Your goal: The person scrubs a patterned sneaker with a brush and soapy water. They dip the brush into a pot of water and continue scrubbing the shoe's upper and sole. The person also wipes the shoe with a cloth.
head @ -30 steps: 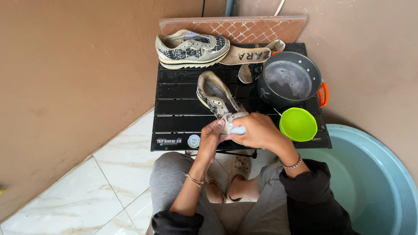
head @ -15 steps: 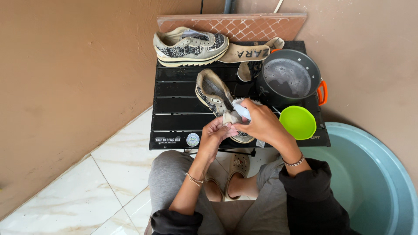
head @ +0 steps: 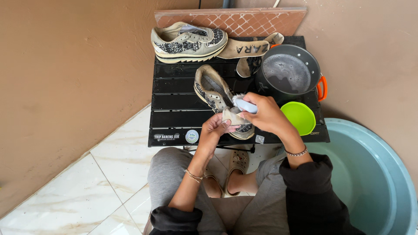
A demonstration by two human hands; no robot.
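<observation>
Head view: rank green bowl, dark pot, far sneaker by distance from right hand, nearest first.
From the right hand:
1. Green bowl, just to its right.
2. Dark pot, beyond the bowl, back right.
3. Far sneaker, back left of the table.

1. Two shoes sit on the black slatted table (head: 174,102): one shoe at the far left corner (head: 188,41), one shoe at the near edge (head: 215,93).
2. Two loose insoles (head: 250,50) lie along the far edge.
3. One dark pot (head: 288,73) stands toward the right edge.
4. One green bowl (head: 298,117) sits at the near right corner.
5. One brush (head: 244,105) shows over the near shoe.
6. One large blue basin (head: 374,174) stands beside the table.
</observation>
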